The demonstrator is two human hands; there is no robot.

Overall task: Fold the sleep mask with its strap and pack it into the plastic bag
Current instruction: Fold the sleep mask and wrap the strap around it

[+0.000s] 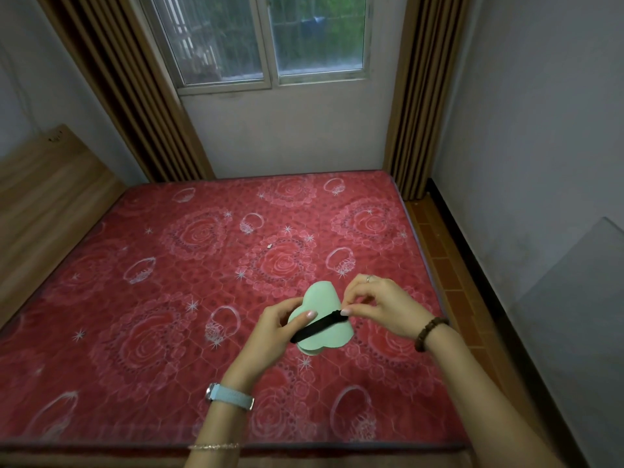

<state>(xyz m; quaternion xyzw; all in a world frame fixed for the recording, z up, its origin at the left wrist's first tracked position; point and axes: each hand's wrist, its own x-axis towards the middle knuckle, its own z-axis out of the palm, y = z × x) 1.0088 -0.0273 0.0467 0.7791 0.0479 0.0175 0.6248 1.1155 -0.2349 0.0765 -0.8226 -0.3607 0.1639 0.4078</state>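
Hands met over the near right part of the red rose-patterned mattress [189, 265], and we held the pale green sleep mask [322, 300] between them, lifted above the fabric. Our left hand [275, 327] gripped the mask from its left side, thumb laid across the front face with its tip at the lower end of the black strap [317, 327], the other fingers tucked behind where we could not see them. The mask looked doubled over, a second green edge peeking out along its lower rim. The strap ran diagonally across the front, from low left to high right. Our right hand [380, 307] pinched the strap's upper end between thumb and forefinger at the mask's right edge, the remaining fingers curled loosely above. We wore a light blue watch [229, 396] and a thin bracelet [213, 446] on the left arm, a dark beaded bracelet [429, 332] on the right wrist, and a ring [369, 278] on the right hand. A small pale scrap [269, 245] lay on the mattress farther off, toward the window [266, 38].
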